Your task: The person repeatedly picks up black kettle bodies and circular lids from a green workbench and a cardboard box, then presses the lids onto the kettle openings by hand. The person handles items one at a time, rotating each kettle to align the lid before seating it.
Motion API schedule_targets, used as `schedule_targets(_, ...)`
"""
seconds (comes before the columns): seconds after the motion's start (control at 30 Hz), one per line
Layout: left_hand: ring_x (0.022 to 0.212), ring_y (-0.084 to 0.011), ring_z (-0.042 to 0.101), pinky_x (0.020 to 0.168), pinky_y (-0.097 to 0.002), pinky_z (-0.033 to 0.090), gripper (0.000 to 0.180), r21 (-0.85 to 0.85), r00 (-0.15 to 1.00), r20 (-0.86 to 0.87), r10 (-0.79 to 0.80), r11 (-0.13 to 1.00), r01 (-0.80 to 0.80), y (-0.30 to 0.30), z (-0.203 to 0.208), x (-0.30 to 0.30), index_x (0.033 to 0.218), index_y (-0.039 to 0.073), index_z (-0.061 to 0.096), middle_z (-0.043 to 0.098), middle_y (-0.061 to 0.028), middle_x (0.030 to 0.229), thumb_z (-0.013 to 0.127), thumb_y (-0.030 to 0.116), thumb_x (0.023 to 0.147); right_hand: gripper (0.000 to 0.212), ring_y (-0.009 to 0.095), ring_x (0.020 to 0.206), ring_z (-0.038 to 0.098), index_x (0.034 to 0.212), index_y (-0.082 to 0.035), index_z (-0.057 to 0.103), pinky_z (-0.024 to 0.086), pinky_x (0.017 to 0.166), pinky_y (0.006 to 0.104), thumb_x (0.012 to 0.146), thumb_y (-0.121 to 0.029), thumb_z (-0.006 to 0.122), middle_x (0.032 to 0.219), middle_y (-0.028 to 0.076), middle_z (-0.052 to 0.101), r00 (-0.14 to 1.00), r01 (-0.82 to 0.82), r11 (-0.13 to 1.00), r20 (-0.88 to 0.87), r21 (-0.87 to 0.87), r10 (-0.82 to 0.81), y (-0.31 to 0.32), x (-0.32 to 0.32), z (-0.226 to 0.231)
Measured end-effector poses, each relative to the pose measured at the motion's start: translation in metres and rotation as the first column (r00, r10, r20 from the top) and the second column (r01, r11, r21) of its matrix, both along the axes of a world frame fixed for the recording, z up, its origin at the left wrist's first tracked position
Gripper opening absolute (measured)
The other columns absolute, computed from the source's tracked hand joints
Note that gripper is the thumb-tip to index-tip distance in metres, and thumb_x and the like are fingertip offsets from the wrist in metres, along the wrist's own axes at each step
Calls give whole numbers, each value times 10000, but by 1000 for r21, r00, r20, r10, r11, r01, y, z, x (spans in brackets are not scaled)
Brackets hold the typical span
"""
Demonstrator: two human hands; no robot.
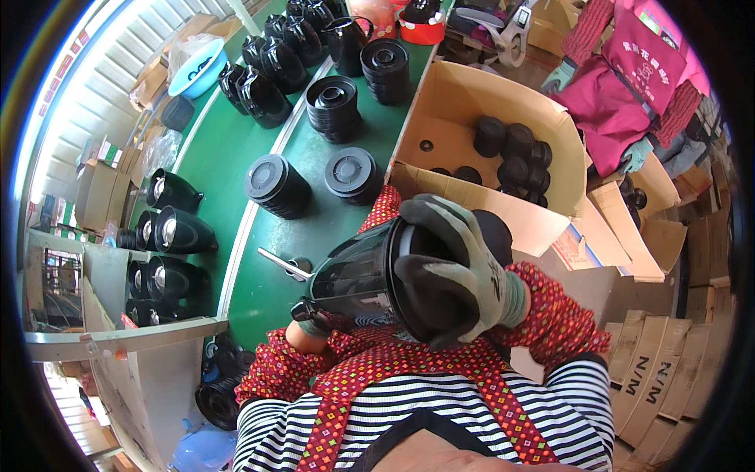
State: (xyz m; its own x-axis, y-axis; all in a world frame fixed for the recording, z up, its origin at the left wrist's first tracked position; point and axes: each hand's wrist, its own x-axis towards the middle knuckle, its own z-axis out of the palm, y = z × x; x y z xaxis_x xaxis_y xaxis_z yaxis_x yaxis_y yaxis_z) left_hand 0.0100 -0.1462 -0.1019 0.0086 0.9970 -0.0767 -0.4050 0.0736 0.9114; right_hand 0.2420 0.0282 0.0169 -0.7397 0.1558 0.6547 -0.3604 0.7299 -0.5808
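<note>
A glossy black jug (346, 271) lies on its side in front of my chest, its wide end to the right. My right hand (456, 275), in a grey-green glove with black palm and fingers, is closed over the round black base part (403, 275) at that end. My left hand (311, 321) is gloved too and grips the jug's narrow left end from below; most of its fingers are hidden. Beyond the jug, a silver bar (283, 262) lies on the green table (259, 303). A dark round piece (494, 230) shows behind my right hand.
Stacks of round black parts (277, 186) stand ahead, with black jugs (263, 96) farther off. More jugs (185, 230) lie at the left. An open cardboard box (440, 102) holds several black pieces. A co-worker in a maroon apron (621, 86) is at the far right.
</note>
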Motion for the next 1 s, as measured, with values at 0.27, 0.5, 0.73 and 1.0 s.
schedule_targets(0.27,1151,-279,694,986,-433,587,388,150,873,-425,239,970,-192,3,-36,-45,1395,22,589,689,-171,1307,602,230,1068,682,286,1434,504,1613,13,368,390,1210,403,1099,-410,516,1574,179,488,971,100,521,-32,-848,-239,-23,-1,-73)
schedule_targets(0.5,980,-205,711,899,-339,566,617,-64,748,-656,104,979,-192,15,118,4,1441,-26,579,734,-170,1137,801,239,930,626,314,1340,607,1581,-17,427,498,1156,481,1126,-445,382,1498,179,582,984,-40,185,-71,-982,-163,22,30,-145)
schedule_targets(0.73,1427,-461,473,1146,-524,455,1066,591,415,-721,555,805,-51,14,133,34,1535,26,492,429,-288,1572,1010,303,645,488,281,1253,674,1473,3,506,580,1071,404,1081,-281,566,1385,175,657,991,-78,198,-98,-977,-93,3,2,-102)
schedule_targets(1.0,1441,-521,455,1160,-563,402,815,591,409,-743,531,806,26,33,117,50,1341,126,684,359,-338,1628,1021,285,616,694,400,1431,522,1614,-39,345,444,1201,569,1122,-521,266,1596,238,460,885,-445,-258,-464,-858,18,13,13,-153)
